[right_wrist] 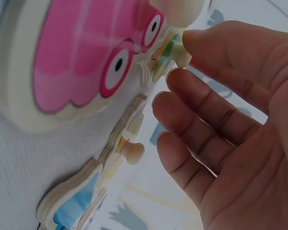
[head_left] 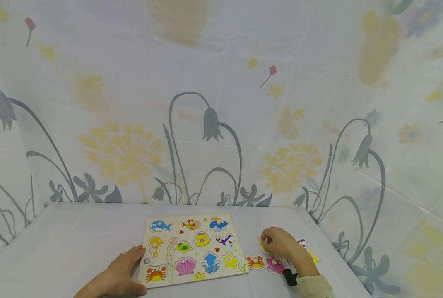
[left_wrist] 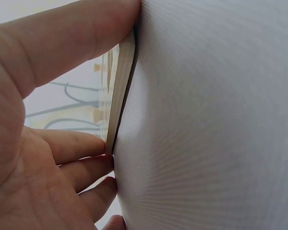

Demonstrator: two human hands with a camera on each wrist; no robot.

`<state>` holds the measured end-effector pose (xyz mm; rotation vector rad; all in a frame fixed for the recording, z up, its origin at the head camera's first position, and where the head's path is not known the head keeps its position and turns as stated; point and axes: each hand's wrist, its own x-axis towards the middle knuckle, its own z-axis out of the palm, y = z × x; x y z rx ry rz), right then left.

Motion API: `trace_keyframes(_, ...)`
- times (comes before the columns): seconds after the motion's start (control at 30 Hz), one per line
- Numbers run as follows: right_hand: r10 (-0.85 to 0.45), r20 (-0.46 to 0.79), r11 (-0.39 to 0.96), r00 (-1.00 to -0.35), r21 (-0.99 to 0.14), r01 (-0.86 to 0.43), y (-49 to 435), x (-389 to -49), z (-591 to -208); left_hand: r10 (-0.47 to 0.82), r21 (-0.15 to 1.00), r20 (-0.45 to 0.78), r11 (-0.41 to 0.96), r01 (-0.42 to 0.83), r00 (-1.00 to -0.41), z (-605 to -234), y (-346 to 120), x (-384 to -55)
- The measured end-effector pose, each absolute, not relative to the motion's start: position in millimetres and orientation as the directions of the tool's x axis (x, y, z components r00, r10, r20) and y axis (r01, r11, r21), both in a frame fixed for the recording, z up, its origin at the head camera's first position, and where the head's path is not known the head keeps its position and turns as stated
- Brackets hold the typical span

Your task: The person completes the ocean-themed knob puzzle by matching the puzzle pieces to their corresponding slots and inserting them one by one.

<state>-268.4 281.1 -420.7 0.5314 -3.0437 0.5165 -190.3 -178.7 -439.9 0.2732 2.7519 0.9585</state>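
A wooden puzzle board (head_left: 191, 279) with printed sea animals lies on the table. My left hand (head_left: 119, 273) rests against its left edge, thumb at the near corner; the left wrist view shows fingers (left_wrist: 86, 143) touching the board's side (left_wrist: 120, 91). To the right of the board, my right hand (head_left: 282, 244) pinches the knob of a green and yellow turtle piece (right_wrist: 164, 60), partly hidden in the head view. Loose nearby are a crab piece (head_left: 255, 262) and a pink shell piece (head_left: 275, 265), the shell looming large in the right wrist view.
More loose pieces lie partly behind the right hand, among them a yellow one (head_left: 314, 258) and a blue one (right_wrist: 77, 206). On the board's top row, a whale piece (head_left: 218, 225) shows a knob. A flower-patterned curtain (head_left: 221, 157) rises behind the white table (head_left: 76, 236).
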Motion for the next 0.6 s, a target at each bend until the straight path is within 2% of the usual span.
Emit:
trace_keyframes(0.37, -0.312, 0.035, 0.898, -0.949, -0.316, -0.307, 278.5, -268.4, -423.0, 0.246, 0.629, -0.134, 0.77, 0.11, -0.96, -440.7, -179.6, -191.2)
trace_keyframes(0.6, -0.342, 0.067, 0.887, -0.937, -0.305, -0.346, 278.5, -267.1, -422.8, 0.235, 0.622, -0.154, 0.778, 0.09, -0.96, -439.9, -177.4, -191.0)
